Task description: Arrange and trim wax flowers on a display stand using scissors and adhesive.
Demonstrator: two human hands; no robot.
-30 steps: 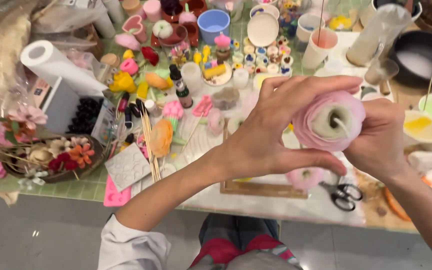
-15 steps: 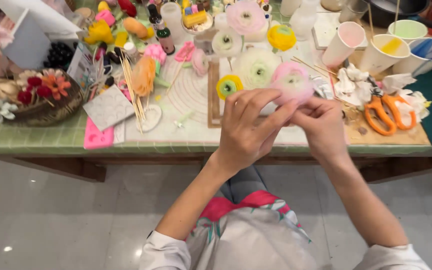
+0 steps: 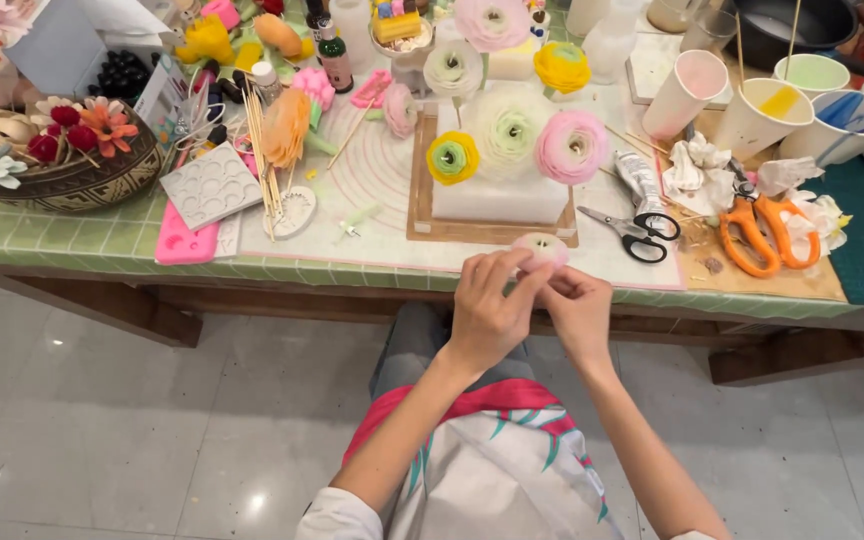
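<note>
A small pale pink flower (image 3: 541, 246), made of soft layered petals, sits between both hands just above the table's front edge. My left hand (image 3: 487, 305) wraps it from the left with fingers curled on its side. My right hand (image 3: 579, 308) pinches it from the right. Behind them, finished flowers stand on sticks in a white foam block (image 3: 497, 200) on a wooden board: one pink (image 3: 571, 146), one white-green (image 3: 507, 122), one yellow-green (image 3: 452, 157).
The green tiled table (image 3: 72, 245) is crowded: black scissors (image 3: 632, 232), orange scissors (image 3: 757, 232), paper cups of colour (image 3: 682, 92), a dark bowl of flowers (image 3: 57, 170), a pink mould (image 3: 184, 245), wooden sticks, small bottles. Grey floor lies below.
The hands with the pink flower have dropped lower and closer to my body, down to the table's front edge. The view has pulled back and shows more of the table.
</note>
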